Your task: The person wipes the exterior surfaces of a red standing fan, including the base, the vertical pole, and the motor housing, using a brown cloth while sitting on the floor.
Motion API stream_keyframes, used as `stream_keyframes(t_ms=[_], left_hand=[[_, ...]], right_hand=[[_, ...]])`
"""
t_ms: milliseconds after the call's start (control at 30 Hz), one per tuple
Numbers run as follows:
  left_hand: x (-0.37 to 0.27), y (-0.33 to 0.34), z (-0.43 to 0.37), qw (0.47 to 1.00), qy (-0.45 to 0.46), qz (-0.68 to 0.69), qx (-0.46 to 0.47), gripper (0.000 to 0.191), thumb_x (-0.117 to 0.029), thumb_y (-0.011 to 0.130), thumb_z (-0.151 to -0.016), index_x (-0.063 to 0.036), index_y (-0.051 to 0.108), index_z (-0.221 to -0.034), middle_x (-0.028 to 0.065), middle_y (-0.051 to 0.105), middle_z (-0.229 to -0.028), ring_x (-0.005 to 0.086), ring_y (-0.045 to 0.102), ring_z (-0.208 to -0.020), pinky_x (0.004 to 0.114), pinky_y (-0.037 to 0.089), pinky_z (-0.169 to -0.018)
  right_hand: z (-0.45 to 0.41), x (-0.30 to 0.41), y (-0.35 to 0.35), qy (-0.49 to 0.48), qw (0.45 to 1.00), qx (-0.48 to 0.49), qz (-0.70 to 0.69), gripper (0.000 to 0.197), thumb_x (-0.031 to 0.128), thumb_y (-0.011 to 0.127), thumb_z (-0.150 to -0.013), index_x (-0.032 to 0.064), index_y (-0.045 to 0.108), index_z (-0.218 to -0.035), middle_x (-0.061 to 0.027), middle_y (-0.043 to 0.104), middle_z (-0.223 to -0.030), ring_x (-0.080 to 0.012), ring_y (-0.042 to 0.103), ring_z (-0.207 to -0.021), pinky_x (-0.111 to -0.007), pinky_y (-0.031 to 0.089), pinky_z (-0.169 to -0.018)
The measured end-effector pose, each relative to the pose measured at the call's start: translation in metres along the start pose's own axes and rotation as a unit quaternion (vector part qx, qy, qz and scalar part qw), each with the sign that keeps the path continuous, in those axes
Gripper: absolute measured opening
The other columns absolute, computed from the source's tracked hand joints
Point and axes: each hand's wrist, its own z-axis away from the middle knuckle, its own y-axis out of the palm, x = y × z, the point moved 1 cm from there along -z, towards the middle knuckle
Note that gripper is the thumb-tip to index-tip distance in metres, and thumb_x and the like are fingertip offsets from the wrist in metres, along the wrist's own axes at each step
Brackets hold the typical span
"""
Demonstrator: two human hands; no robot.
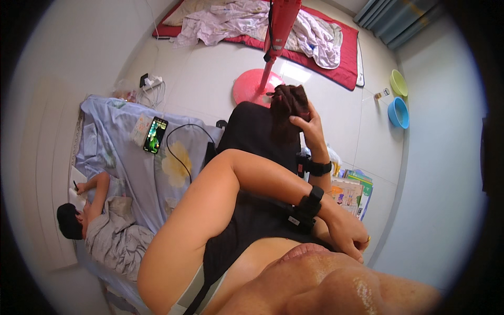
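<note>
My right hand [311, 124] is raised over my lap and grips a bunched dark brown cloth item [289, 106], thumb on the near side. A black band [318, 168] goes round that wrist. Across my body reaches my left arm, and my left hand [348, 234] is bent down close to my right arm, its fingers curled and partly hidden. It wears a ring and a black strapped device [309, 206] at the wrist. I cannot tell whether the left fingers touch the arm. Dark clothing [254, 130] covers my lap below the cloth.
A red stand with a round base [246, 88] rises ahead. At left, a person [114, 232] lies writing on a bed [118, 134], near a lit phone [156, 135]. Books [350, 193] and basins [399, 113] sit at right. A red floor mat [348, 71] lies beyond.
</note>
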Motion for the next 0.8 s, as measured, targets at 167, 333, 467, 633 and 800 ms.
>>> stream_keyframes(t_ms=[167, 333, 467, 633, 800], left_hand=[[-0.005, -0.002, 0.01, 0.995, 0.031, -0.086, -0.043, 0.05, -0.049, 0.062, -0.097, 0.0004, 0.069, -0.098, 0.0167, 0.069, -0.085, 0.0331, 0.067, -0.086, 0.042, 0.052, -0.076], [-0.012, 0.003, 0.018, 0.993, -0.063, -0.097, -0.008, 0.049, -0.048, 0.063, -0.096, 0.0012, 0.068, -0.096, 0.0172, 0.069, -0.086, 0.0347, 0.067, -0.085, 0.043, 0.052, -0.076], [-0.026, -0.007, 0.029, 0.992, -0.043, -0.117, -0.008, 0.049, -0.046, 0.062, -0.097, 0.003, 0.068, -0.099, 0.0182, 0.07, -0.088, 0.0351, 0.067, -0.087, 0.043, 0.052, -0.079], [-0.015, 0.001, 0.037, 0.997, 0.038, -0.048, -0.056, 0.046, -0.044, 0.065, -0.095, 0.0025, 0.067, -0.099, 0.0164, 0.07, -0.087, 0.0322, 0.067, -0.086, 0.041, 0.052, -0.078], [-0.046, -0.023, 0.07, 0.999, -0.011, -0.047, -0.018, 0.04, -0.036, 0.068, -0.095, 0.0024, 0.065, -0.103, 0.0136, 0.07, -0.087, 0.027, 0.068, -0.087, 0.039, 0.053, -0.078]], right_hand=[[0.006, 0.004, -0.009, -0.001, 0.999, -0.004, -0.033, 0.063, 0.0, 0.072, -0.08, -0.0014, 0.052, -0.139, -0.0115, 0.064, -0.128, -0.0214, 0.062, -0.116, -0.034, 0.048, -0.103], [0.005, 0.005, -0.007, 0.006, 1.0, -0.013, -0.028, 0.067, -0.001, 0.071, -0.079, -0.002, 0.049, -0.142, -0.0126, 0.064, -0.13, -0.0228, 0.062, -0.12, -0.036, 0.047, -0.106], [0.001, 0.005, -0.005, 0.005, 0.999, -0.015, -0.044, 0.068, 0.0, 0.072, -0.079, -0.002, 0.049, -0.143, -0.0126, 0.064, -0.13, -0.0227, 0.061, -0.12, -0.036, 0.046, -0.107], [-0.007, 0.008, -0.001, 0.014, 1.0, -0.014, -0.003, 0.068, 0.003, 0.074, -0.078, -0.002, 0.05, -0.142, -0.0129, 0.063, -0.13, -0.0228, 0.06, -0.12, -0.036, 0.045, -0.107], [-0.016, 0.015, 0.012, 0.009, 0.999, -0.034, 0.005, 0.068, 0.004, 0.074, -0.078, -0.001, 0.049, -0.142, -0.0131, 0.063, -0.129, -0.0225, 0.062, -0.117, -0.035, 0.047, -0.105]])
